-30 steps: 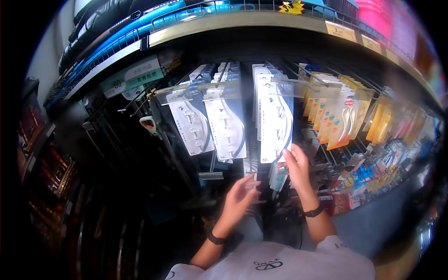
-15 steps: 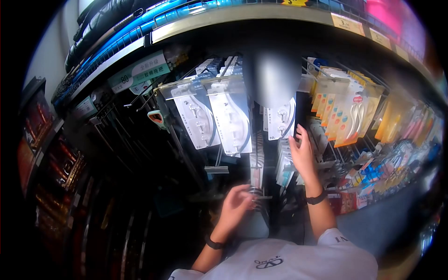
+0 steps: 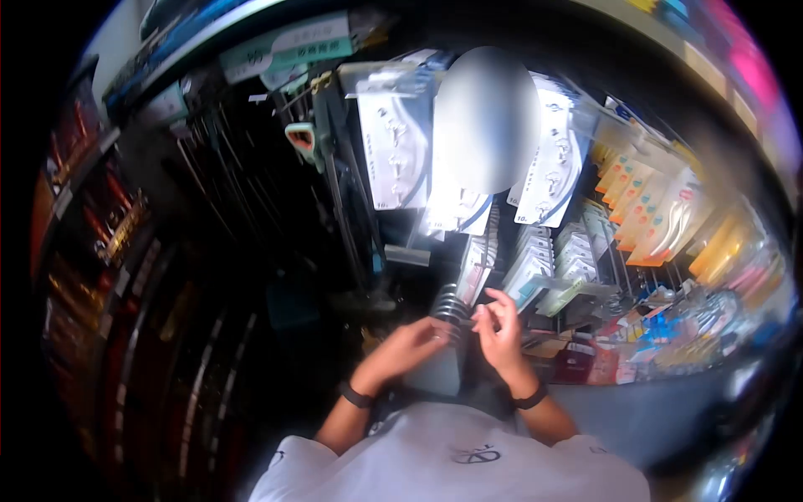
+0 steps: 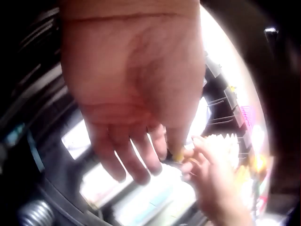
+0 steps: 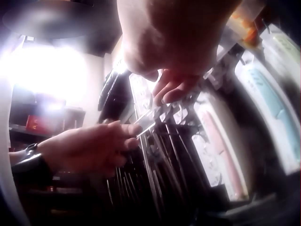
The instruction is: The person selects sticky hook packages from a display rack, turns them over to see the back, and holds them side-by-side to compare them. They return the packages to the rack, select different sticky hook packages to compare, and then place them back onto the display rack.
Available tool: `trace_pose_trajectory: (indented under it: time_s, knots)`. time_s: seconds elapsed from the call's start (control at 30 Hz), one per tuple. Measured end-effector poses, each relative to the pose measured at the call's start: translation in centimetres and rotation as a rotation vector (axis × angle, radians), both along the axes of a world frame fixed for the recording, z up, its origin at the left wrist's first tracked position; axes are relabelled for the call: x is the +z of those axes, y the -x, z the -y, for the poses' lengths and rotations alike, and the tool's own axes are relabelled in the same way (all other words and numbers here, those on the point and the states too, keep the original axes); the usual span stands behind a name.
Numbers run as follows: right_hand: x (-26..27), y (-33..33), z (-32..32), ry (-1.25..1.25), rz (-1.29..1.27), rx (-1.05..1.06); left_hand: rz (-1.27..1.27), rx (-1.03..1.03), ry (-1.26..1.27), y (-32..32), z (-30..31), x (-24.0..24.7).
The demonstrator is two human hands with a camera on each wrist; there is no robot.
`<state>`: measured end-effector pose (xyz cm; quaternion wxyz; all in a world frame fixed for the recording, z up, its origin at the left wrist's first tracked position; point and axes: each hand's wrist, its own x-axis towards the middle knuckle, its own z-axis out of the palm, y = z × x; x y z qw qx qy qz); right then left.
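In the head view, my left hand (image 3: 406,347) is low and left of centre, its fingers loosely extended beside a dark metal coil (image 3: 452,305). My right hand (image 3: 502,335) is just right of it, fingers bent and nothing visibly held. The left wrist view has the left fingers (image 4: 134,160) spread downward, with the right hand (image 4: 214,181) close to the left thumb. White hook cards (image 3: 393,151) hang above the hands, partly covered by a grey blur. Packs with pink (image 3: 477,263) and teal (image 3: 531,268) contents hang lower, close above the hands.
Yellow-orange packets (image 3: 657,209) hang on the right, with small colourful goods below them. Dark long-handled items and a green-white sign (image 3: 288,50) stand at left. Transparent holders and metal prongs stick out at the front of the racks.
My right hand has come down and left from the hanging white card to beside my left hand. The head view has shifted, showing the lower packs more fully.
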<state>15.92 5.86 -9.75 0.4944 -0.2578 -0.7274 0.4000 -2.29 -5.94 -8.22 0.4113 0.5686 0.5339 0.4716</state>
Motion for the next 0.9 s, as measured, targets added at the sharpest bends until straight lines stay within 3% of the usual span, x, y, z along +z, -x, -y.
trace_pose_trajectory:
  time_s: [0.07, 0.13, 0.27, 0.37, 0.47, 0.6, 0.73, 0.9]
  knots:
    - [-0.5, 1.1, 0.8, 0.015, 0.121, 0.052, -0.249, 0.095, -0.029, 2.2, 0.6, -0.4]
    - [-1.4, 2.4, 0.9, 0.048, 0.193, 0.081, -0.312, 0.246, -0.001, 3.6, 1.8, -0.2]
    - [-5.6, 6.3, -0.7, 0.160, 0.252, 0.145, -0.090, 0.303, 0.001, 6.4, 4.7, -3.4]
    - [-7.8, 10.1, -2.6, 0.335, 0.203, 0.162, -0.097, 0.251, 0.130, 8.7, 6.7, -4.8]
    - [-11.0, 13.4, -6.0, 0.462, 0.219, 0.143, -0.133, 0.250, 0.095, 10.9, 7.9, -7.6]
    - [-10.2, 17.9, -9.1, 0.723, 0.209, 0.032, -0.067, 0.273, 0.052, 13.5, 9.0, -8.5]
    - [-13.2, 21.3, -13.6, 0.726, 0.111, -0.114, -0.029, 0.225, 0.209, 16.3, 9.2, -8.9]
    - [-14.3, 23.7, -16.7, 0.776, 0.074, -0.233, 0.227, 0.242, 0.096, 17.4, 6.5, -14.1]
